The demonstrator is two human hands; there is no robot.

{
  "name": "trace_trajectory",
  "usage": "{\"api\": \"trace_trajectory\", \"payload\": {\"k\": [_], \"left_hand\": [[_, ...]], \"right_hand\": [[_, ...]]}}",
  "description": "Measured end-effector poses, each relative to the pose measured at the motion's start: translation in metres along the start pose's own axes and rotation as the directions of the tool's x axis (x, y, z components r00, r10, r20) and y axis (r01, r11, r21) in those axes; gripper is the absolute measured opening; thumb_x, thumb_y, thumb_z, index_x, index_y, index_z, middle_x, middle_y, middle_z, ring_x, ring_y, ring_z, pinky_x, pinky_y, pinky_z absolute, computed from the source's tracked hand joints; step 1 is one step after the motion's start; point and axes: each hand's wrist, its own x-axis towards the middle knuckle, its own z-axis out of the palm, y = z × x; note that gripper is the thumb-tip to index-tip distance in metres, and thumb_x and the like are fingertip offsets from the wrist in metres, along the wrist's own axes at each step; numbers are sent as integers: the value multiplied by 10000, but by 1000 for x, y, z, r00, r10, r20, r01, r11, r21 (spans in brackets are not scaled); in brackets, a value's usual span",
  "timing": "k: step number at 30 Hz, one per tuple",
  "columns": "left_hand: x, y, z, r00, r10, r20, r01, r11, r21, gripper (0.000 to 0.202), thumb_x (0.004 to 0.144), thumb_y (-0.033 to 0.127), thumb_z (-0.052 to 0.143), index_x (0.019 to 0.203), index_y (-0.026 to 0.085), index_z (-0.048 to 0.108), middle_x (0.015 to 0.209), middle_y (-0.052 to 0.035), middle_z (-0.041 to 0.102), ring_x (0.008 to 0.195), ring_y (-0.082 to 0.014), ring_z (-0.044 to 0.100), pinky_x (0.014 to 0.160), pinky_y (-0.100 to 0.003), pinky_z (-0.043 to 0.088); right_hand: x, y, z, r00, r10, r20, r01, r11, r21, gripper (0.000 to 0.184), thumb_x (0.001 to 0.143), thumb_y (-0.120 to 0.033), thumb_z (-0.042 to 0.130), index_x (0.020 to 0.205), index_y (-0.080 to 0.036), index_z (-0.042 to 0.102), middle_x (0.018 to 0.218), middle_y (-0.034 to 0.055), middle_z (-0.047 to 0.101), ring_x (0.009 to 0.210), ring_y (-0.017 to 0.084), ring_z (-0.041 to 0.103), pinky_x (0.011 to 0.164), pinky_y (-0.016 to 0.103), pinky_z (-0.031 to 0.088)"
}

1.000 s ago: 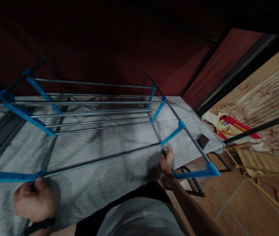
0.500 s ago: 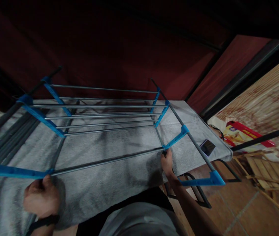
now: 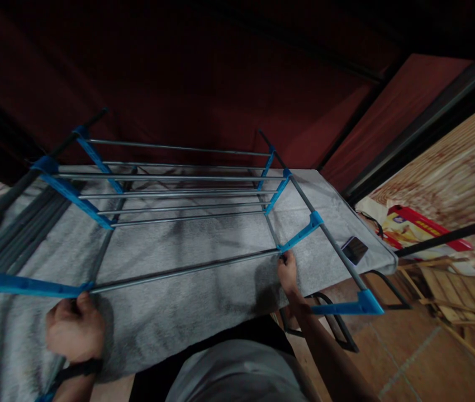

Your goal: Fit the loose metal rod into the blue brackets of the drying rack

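Observation:
A partly built rack [image 3: 195, 178] of grey metal tubes and blue plastic brackets lies on its side across the grey cloth. My left hand [image 3: 76, 329], with a dark band at the wrist, is closed around the rack's near left corner, just below the end of a long blue bracket [image 3: 23, 283]. At the near right corner, my right hand [image 3: 288, 272] is closed on the frame beside another blue bracket [image 3: 300, 231]. Between the two hands runs a single crossbar [image 3: 187, 271]. Palms and fingers hide the tube parts they hold.
Several loose grey tubes [image 3: 32, 234] lie at the left on the cloth-covered surface [image 3: 204, 318]. A phone [image 3: 355, 249] rests near its right edge. Beyond are a red and yellow box [image 3: 422, 229] and a wooden slatted piece [image 3: 464, 290]. A dark red curtain [image 3: 204, 84] hangs behind.
Both hands keep their hold at the near corners. Hands and rack appear slightly higher and further right at the left side, partly from a small shift of the view.

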Motion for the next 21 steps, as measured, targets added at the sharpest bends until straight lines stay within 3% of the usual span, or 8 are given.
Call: {"api": "trace_trajectory", "payload": {"k": [4, 10, 14, 17, 21], "left_hand": [[1, -5, 6, 999, 17, -31, -17, 1000, 7, 339, 895, 572, 410, 800, 253, 474, 779, -30, 501, 728, -241, 516, 608, -322, 318], [2, -12, 10, 1000, 19, -4, -19, 1000, -9, 376, 912, 570, 409, 901, 232, 574, 788, -30, 498, 722, -214, 457, 619, -296, 256], [2, -8, 7, 1000, 12, 10, -12, 1000, -18, 424, 913, 559, 419, 920, 184, 616, 805, -33, 476, 698, -187, 385, 623, -301, 238], [0, -4, 4, 1000, -19, 19, 20, 1000, -14, 402, 912, 538, 442, 906, 177, 617, 810, -19, 447, 672, -163, 317, 618, -293, 219], [-1, -3, 4, 999, -30, 23, 31, 999, -31, 375, 924, 515, 474, 947, 176, 634, 826, -14, 447, 688, -160, 325, 621, -286, 202]], "right_hand": [[-2, -1, 2, 998, 68, -13, -68, 998, 5, 451, 812, -306, 429, 1203, -171, 607, 1100, 132, 641, 1103, 286, 599, 1003, 437, 493], [-1, 6, 8, 998, 65, -2, -65, 997, 27, 439, 802, -330, 478, 1208, -194, 575, 1099, 123, 614, 1117, 295, 578, 1062, 466, 464], [-11, 15, 10, 988, 33, -152, -11, 990, 142, 446, 842, -348, 488, 1259, -199, 540, 1191, 135, 596, 1169, 298, 556, 1081, 503, 454], [-29, 12, 8, 971, -64, -231, 93, 989, 115, 376, 884, -329, 482, 1221, -180, 557, 1191, 155, 598, 1184, 315, 548, 1085, 547, 441], [-46, -13, 9, 934, -350, -77, 351, 936, -4, 322, 969, -268, 460, 1239, -166, 603, 1240, 181, 629, 1219, 321, 552, 1084, 573, 433]]}}
